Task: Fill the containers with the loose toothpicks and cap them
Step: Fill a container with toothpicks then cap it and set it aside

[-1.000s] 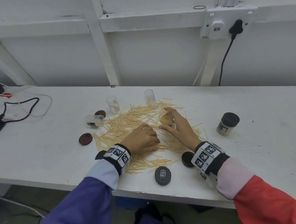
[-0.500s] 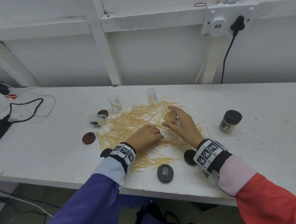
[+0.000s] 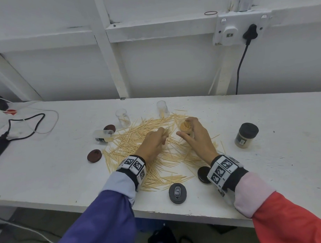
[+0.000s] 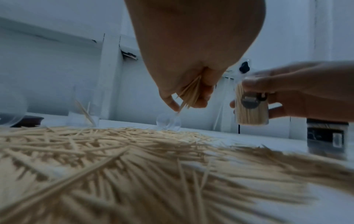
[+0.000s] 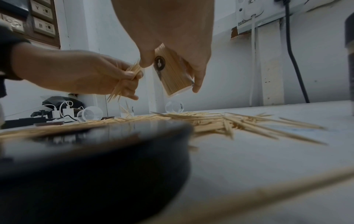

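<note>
Toothpicks (image 3: 163, 133), a small bundle of them, sit pinched in the fingers (image 4: 199, 97) of the left hand (image 3: 153, 143), held clear above the loose pile (image 3: 138, 140) on the bench (image 3: 266, 163). Just to the right of those fingers, near but apart, the right hand (image 3: 196, 136) has its thumb and fingers (image 5: 197, 84) wrapped round the open container (image 3: 186, 127), lifted off the bench and already packed nearly full. In the right wrist view the container tilts, its mouth leaning toward the left hand and its base swung away. The bundle's long axis runs steeply, lower tips fanned out below the fingers, roughly matching the container's lean but not lined up with its mouth. My reading: the next move is a short carry to the right, tips first into the mouth, and the left hand is the 1 that must travel. With so little room left inside, splayed tips will likely catch on the rim or on sticks already standing there.
</note>
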